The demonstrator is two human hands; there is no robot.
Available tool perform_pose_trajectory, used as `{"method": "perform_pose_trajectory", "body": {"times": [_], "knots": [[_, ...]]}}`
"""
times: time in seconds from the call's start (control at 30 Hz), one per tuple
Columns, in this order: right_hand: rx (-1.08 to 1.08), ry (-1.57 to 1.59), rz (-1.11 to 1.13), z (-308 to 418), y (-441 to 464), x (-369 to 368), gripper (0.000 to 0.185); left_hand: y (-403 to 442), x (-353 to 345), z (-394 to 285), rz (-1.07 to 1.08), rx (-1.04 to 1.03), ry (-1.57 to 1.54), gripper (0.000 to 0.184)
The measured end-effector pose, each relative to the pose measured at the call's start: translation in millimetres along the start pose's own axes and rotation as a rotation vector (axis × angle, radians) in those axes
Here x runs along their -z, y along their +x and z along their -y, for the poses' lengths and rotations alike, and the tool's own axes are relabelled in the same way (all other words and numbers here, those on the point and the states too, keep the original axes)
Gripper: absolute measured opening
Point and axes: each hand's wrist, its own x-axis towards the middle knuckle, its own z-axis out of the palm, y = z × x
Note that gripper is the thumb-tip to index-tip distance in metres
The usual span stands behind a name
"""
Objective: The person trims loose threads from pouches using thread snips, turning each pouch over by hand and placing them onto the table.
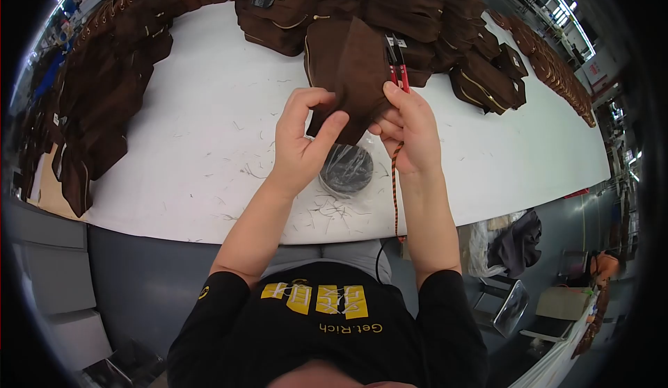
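A brown fabric bag [348, 75] is held up over the white table, its near end folded to a point between my hands. My left hand [303, 138] grips its left lower edge, thumb in front and index finger curled against the cloth. With my right hand [412, 127] I pinch the bag's right edge between thumb and fingers. That same hand also holds red-handled thread snips [399, 68], blades pointing away from me. From it an orange-and-black cord [395, 193] hangs down toward my waist. Just below the bag sits a round dark container [348, 171] wrapped in clear plastic.
More brown bags [407, 12] are heaped along the table's far side, with another pile [111, 96] at the left. A zippered bag [483, 82] lies to the right. Loose thread ends [334, 213] are scattered on the white table [202, 131]. A metal-framed stool [502, 304] stands at lower right.
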Motion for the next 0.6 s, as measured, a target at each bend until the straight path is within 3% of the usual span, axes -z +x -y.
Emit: {"method": "perform_pose_trajectory", "body": {"times": [0.3,0.6], "knots": [[0.013,-0.023,-0.015,-2,9,-18,0.013,3,12,4,-0.042,0.381,-0.536,0.01],[0.006,0.024,-0.008,-2,18,-17,0.013,8,15,-3,-0.088,0.408,-0.587,0.016]]}}
